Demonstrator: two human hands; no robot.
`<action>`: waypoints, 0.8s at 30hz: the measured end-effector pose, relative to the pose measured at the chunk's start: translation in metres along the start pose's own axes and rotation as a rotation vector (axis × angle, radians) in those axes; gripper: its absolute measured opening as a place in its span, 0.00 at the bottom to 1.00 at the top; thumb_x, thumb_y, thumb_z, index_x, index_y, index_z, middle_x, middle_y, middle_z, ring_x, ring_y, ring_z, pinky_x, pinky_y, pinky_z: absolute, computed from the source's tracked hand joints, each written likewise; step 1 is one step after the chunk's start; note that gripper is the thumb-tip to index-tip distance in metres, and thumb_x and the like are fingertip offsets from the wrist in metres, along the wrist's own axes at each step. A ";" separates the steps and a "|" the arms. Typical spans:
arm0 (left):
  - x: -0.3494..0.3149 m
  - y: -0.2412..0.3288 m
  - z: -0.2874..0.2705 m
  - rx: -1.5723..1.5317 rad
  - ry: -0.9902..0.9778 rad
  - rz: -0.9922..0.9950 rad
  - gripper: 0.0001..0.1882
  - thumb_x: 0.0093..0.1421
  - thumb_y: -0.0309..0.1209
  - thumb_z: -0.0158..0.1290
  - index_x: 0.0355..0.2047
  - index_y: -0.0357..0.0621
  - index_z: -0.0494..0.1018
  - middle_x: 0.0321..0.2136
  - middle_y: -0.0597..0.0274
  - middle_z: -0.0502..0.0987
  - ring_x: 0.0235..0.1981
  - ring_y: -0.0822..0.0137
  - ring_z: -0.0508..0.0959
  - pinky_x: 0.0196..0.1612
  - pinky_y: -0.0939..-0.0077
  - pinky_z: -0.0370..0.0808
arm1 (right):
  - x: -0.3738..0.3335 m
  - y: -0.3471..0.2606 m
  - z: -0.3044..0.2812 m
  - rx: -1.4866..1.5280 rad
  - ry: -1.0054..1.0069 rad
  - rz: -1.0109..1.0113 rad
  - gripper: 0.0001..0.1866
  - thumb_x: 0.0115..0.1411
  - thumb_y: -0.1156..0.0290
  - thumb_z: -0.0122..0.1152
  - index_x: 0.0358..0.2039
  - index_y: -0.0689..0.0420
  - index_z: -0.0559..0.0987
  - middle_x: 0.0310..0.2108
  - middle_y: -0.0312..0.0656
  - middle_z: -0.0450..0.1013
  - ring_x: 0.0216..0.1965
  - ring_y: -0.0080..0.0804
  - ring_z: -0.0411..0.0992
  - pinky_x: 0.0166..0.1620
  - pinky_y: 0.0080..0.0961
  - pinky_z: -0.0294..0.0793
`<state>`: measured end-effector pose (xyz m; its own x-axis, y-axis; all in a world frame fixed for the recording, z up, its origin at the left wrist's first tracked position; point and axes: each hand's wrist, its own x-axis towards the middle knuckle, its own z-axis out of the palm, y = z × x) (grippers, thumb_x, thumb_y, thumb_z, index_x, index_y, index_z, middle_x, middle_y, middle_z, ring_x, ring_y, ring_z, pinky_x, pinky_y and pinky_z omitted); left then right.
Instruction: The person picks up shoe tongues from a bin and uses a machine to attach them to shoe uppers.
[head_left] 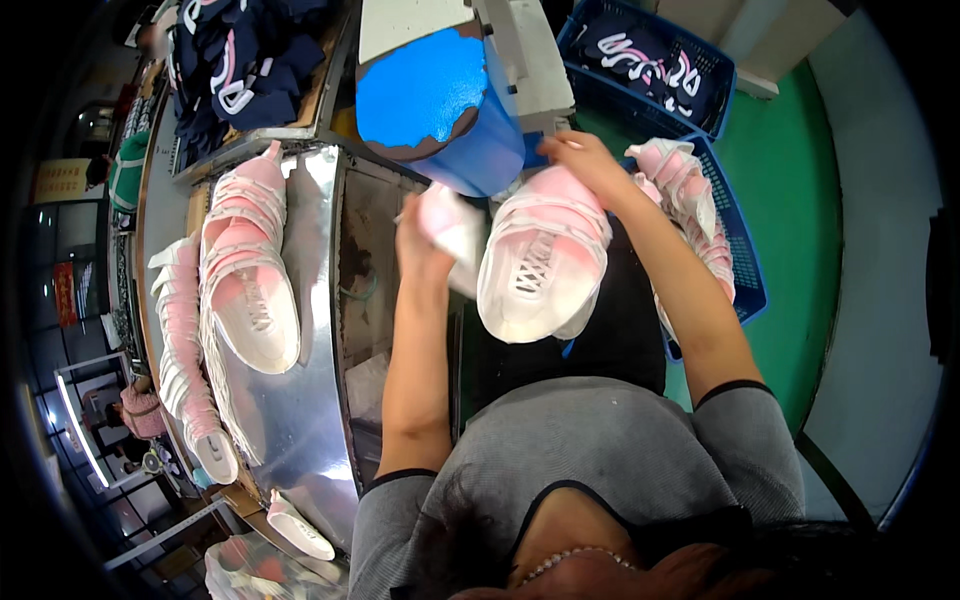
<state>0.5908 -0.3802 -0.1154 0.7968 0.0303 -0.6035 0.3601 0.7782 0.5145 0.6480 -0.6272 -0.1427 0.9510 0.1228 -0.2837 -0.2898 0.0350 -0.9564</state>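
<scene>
Pink-and-white shoe sits sole-up in front of the person, between both hands, toe end toward the torso. Right hand lies on its far end, fingers closed over the heel part: grip clamped on the shoe. Left hand is just left of the shoe, fingers closed around a white cloth-like piece; that piece reaches the shoe's left edge, though actual contact is not clear.

Directly beyond both grips: a blue rounded machine head with a worn brown rim, overhanging the shoe's far end and close above the right hand. It blocks the space beyond the shoe.

Right of the right grip: a blue crate holding more pink-and-white shoes, near the right forearm. Farther beyond, a second blue crate with dark fabric pieces.

Left of the left grip: a shiny metal table carrying a row of similar shoes, well apart from the hands. Beyond that, a pile of dark blue uppers. Green floor to the right of the crates.
</scene>
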 end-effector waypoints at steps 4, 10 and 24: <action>-0.110 -0.029 -0.002 0.487 -0.133 0.310 0.25 0.64 0.46 0.45 0.49 0.36 0.68 0.45 0.56 0.74 0.47 0.63 0.74 0.52 0.70 0.68 | -0.030 0.026 -0.037 0.260 0.238 0.131 0.12 0.61 0.66 0.50 0.32 0.61 0.78 0.31 0.41 0.73 0.31 0.26 0.71 0.36 0.22 0.71; -0.095 -0.071 0.011 0.598 -0.094 0.330 0.21 0.57 0.31 0.55 0.49 0.35 0.67 0.43 0.58 0.74 0.44 0.68 0.73 0.47 0.74 0.70 | -0.071 0.030 0.035 -0.033 0.219 -0.083 0.11 0.61 0.69 0.50 0.36 0.61 0.77 0.31 0.41 0.74 0.29 0.26 0.70 0.36 0.25 0.70; -0.001 -0.008 0.001 0.905 -0.297 0.508 0.20 0.57 0.30 0.54 0.48 0.33 0.69 0.41 0.60 0.74 0.42 0.72 0.73 0.43 0.75 0.71 | -0.029 0.026 0.050 0.063 -0.121 -0.126 0.08 0.56 0.70 0.59 0.28 0.62 0.75 0.26 0.41 0.76 0.29 0.23 0.73 0.37 0.20 0.70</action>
<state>0.5878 -0.3874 -0.1183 0.9961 -0.0296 -0.0831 0.0820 -0.0389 0.9959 0.6075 -0.5799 -0.1556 0.9613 0.2323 -0.1482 -0.1794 0.1194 -0.9765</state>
